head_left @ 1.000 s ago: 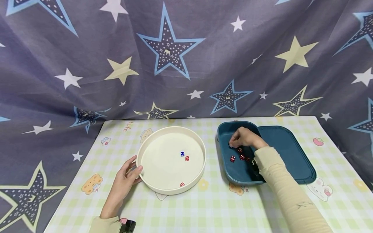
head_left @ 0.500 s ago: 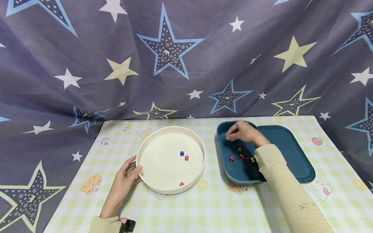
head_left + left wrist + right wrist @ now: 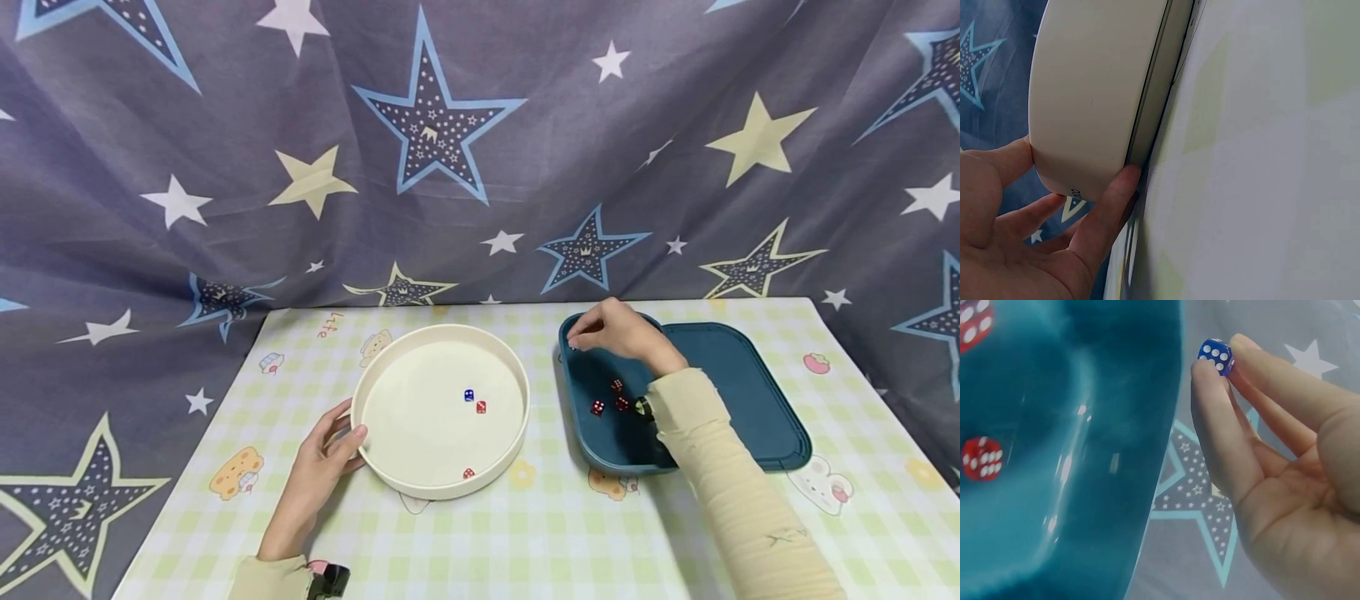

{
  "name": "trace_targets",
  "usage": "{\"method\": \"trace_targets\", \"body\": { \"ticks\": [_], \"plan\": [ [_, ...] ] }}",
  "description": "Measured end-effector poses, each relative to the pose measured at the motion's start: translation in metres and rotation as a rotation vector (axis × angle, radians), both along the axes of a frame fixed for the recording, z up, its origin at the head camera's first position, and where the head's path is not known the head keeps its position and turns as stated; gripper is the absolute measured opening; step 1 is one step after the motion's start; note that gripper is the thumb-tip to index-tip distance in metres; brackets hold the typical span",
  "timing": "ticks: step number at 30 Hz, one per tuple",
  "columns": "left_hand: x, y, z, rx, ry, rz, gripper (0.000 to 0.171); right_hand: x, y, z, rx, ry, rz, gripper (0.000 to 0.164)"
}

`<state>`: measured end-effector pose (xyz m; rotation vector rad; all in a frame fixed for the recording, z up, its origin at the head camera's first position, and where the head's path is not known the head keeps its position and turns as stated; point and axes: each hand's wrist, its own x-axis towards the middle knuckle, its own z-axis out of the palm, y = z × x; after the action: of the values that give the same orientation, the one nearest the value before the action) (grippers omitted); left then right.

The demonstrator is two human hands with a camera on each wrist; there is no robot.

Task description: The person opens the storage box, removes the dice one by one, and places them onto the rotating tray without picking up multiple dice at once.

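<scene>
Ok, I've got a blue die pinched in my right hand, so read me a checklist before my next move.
1. Blue die pinched in right grip: ok.
2. Die apart from teal box rim in right wrist view: ok.
3. Left grip holding cream tray: ok.
4. Bare space inside tray: ok.
5. Box emptied: not ok, red dice inside.
6. More dice behind right sleeve: cannot tell.

Head view's bright and even from where I stand, mostly sharp; overhead light, apparently, as dark shadow pools in the teal box (image 3: pixel 596 443) under the right hand (image 3: pixel 626 329) and a soft one crosses the tablecloth (image 3: pixel 480 550) by the sleeve (image 3: pixel 735 475). Left wrist view dim, white dish (image 3: pixel 1091 94) greyish. Right wrist hazy, glare streaking the box, blue die (image 3: pixel 1215 355) readable.
</scene>
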<state>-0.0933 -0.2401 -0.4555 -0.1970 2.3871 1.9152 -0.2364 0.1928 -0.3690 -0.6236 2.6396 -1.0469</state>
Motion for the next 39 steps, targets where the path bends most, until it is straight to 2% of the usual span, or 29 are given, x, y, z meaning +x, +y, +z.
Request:
{"method": "trace_targets", "body": {
  "ticks": [19,26,34,39],
  "plan": [
    [-0.001,-0.001,0.0,-0.002,0.004,-0.009,0.063,-0.001,-0.036,0.007,-0.05,0.004,0.034,0.013],
    [0.0,-0.001,-0.002,-0.005,0.007,-0.005,0.063,-0.002,-0.053,0.003,-0.056,-0.003,0.044,0.011],
    [0.0,-0.002,-0.002,-0.005,0.01,-0.005,0.062,-0.002,-0.068,-0.003,-0.069,0.045,0.106,0.012],
    [-0.001,-0.002,-0.004,-0.005,0.001,-0.001,0.062,-0.002,-0.076,-0.005,-0.057,0.046,0.113,0.013]
  ]
}}
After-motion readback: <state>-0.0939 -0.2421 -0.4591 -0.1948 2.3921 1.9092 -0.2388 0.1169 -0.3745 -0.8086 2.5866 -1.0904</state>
